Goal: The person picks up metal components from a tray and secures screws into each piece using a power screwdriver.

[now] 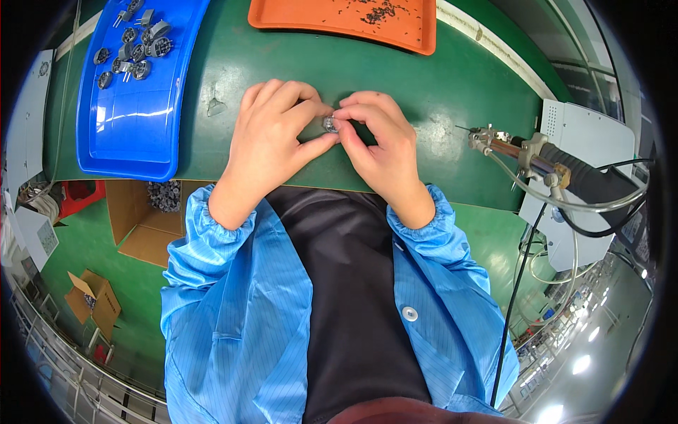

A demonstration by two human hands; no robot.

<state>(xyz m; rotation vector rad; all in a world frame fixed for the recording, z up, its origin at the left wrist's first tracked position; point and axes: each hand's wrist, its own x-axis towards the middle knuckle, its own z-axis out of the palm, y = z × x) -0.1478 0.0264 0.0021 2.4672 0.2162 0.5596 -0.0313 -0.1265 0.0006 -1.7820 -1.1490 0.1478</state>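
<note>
Bringing both hands together over the green worktop (212,145), the person works on a small metallic grey part (330,124) at the middle of the table's near half. The left hand (279,131) reaches in from the left with thumb and forefinger closed about the part; the right hand (381,138) meets it from the right, its fingertips also pinching or pressing the part's right side. Neither palm is clenched, and whether a second, tinier piece sits between the fingertips cannot be told, since they cover much of the part

The step in hand looks to be close fingertip work on this one part, perhaps fitting or adjusting something on it. The next move would seem to call for a steady hold by the left hand and a light, well-aligned push or turn by the right, with care not to let the part slip

Far to the left, a blue tray (127,148) bears loose round grey parts (162,47), some with prongs. At the far edge, an orange tray (304,18) holds scattered small dark pieces (379,12). To the right, well apart from the hands, stands a metal-tipped fixture (508,147) with hoses
</note>
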